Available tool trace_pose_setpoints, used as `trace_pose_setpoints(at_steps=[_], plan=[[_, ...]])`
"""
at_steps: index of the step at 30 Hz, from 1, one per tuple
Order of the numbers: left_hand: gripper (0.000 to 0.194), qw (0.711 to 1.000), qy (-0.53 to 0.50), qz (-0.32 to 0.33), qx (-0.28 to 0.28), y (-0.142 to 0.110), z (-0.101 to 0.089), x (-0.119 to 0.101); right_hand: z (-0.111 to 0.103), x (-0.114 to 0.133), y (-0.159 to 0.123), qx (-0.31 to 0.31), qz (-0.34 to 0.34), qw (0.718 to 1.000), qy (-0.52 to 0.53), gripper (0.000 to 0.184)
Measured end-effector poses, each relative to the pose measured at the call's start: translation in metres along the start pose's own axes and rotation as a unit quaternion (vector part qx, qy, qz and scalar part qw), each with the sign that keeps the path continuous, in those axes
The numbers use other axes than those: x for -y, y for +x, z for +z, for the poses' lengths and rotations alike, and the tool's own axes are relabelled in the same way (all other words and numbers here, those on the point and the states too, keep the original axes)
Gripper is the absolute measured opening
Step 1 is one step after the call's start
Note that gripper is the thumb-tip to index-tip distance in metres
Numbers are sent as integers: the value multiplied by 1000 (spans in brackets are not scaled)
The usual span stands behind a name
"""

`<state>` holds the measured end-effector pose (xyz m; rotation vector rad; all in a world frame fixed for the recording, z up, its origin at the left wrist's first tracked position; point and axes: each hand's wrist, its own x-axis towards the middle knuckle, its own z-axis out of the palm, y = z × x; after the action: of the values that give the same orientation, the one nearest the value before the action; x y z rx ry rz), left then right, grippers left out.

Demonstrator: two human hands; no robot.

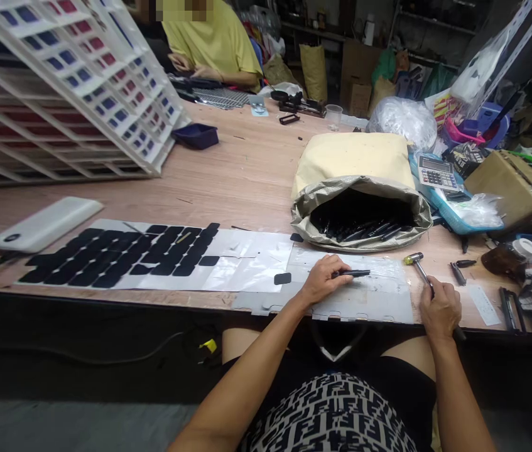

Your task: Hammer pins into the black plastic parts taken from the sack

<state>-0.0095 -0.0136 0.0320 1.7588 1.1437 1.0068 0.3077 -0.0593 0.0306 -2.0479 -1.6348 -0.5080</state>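
Note:
My left hand [325, 280] is closed on a slim black pen-like piece [360, 273], which lies sideways just over a grey board [388, 301] at the table's front edge. To the right, my right hand [441, 311] grips the handle of a small hammer [417, 262]; its brass-coloured head points up and left, away from the black piece. Behind the board a cream sack [355, 157] lies on its side, its mouth facing me, with many slim black pieces inside. A black rounded patch [282, 279] rests left of my left hand.
A white sheet [247, 251] holds rows of black patches. Left stand a white power bank-like box [46, 225] and a large white plastic crate [162, 157]. Right are a calculator [436, 172], a cardboard box [520, 188] and a brown jar [505, 258]. A person in yellow [213, 44] sits opposite.

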Motion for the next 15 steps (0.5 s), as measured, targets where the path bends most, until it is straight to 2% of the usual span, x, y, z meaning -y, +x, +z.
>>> trace_pose_setpoints(at_steps=[2,4,6,8,10,13,15], plan=[[29,993,-117,-18,27,-22,-1,-14,1,2,-2,-1,-3,1000,-11,28],[33,977,-184,-50,98,-52,1,-26,0,4,-4,-3,-9,1000,-19,27],[33,962,-179,-56,199,-83,7,-32,0,5,-4,-6,-12,1000,-24,27],[31,950,-142,-67,271,-109,18,-29,0,5,-5,-8,-14,999,-30,26],[28,948,-95,-110,282,-124,31,-18,1,4,-5,-10,-16,999,-35,26],[26,955,3,-189,228,-130,49,6,2,4,-6,-14,-19,999,-36,26],[29,944,94,-246,198,-126,57,19,2,4,-6,-17,-18,999,-34,26]])
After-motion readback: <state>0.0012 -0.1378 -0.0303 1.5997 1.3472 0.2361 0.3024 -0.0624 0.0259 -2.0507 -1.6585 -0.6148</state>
